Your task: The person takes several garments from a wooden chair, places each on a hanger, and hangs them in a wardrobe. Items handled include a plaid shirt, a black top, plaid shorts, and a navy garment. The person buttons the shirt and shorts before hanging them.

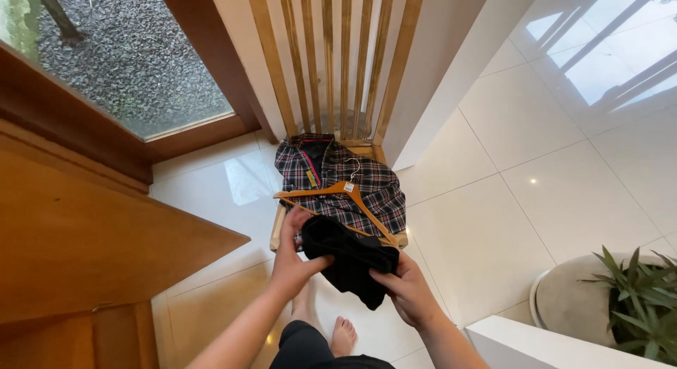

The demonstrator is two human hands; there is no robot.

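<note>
My left hand (294,260) and my right hand (405,288) both grip a folded black garment (349,257), held just above the front edge of a low wooden seat. The left hand holds its left end, the right hand its lower right corner. Behind the garment a dark plaid shirt (367,182) lies on the seat. A wooden hanger (337,193) with a metal hook rests across the shirt, touching the top of the black garment.
The wooden slatted chair (331,66) stands against a white wall. A wooden door panel (84,235) is at left under a window. A potted plant (635,305) sits at lower right on the glossy white tile floor (550,164). My bare feet (343,336) show below.
</note>
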